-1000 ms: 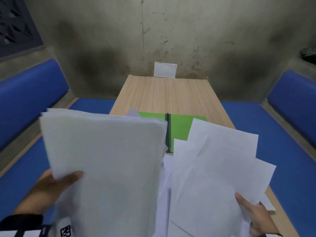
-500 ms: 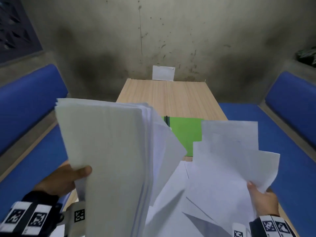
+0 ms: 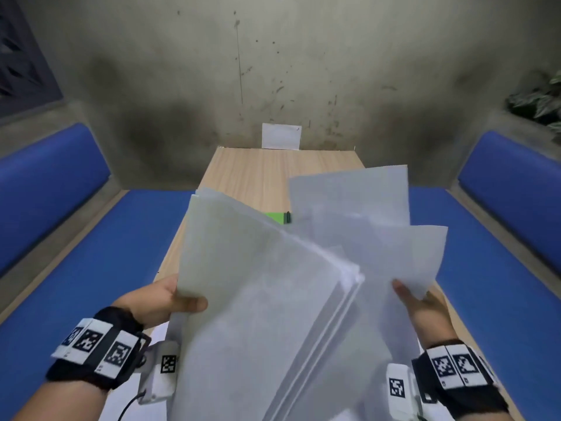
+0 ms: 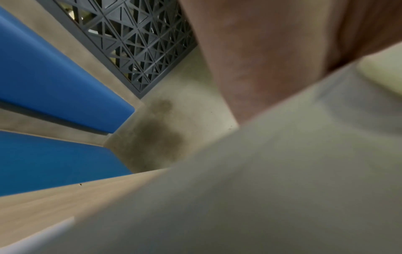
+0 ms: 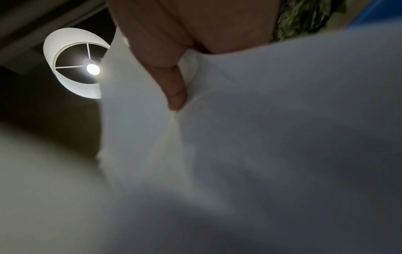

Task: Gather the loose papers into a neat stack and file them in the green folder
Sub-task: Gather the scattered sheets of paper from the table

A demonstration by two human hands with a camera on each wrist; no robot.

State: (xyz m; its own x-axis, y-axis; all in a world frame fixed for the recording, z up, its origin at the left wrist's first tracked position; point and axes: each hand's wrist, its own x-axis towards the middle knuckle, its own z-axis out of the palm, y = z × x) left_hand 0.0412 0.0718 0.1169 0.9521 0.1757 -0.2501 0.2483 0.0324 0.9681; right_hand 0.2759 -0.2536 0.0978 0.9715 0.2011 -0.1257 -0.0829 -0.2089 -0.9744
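Observation:
My left hand (image 3: 179,299) grips a thick stack of white papers (image 3: 258,299) by its left edge, thumb on top, tilted up above the table. My right hand (image 3: 416,302) pinches a looser fan of white sheets (image 3: 364,226) from the right, its thumb lying on the paper (image 5: 176,89). The two bundles overlap in the middle. Only a sliver of the green folder (image 3: 274,217) with its dark spine shows behind the papers. The left wrist view shows blurred paper (image 4: 261,189) under my hand (image 4: 272,51).
A narrow wooden table (image 3: 267,174) runs away from me to a stained concrete wall. A small white card (image 3: 281,136) leans at its far end. Blue benches (image 3: 106,253) flank both sides. More white sheets (image 3: 159,331) lie near the table's front edge.
Both hands have swung inward, so the left stack now overlaps the right fan. The papers have risen and cover nearly all of the green folder.

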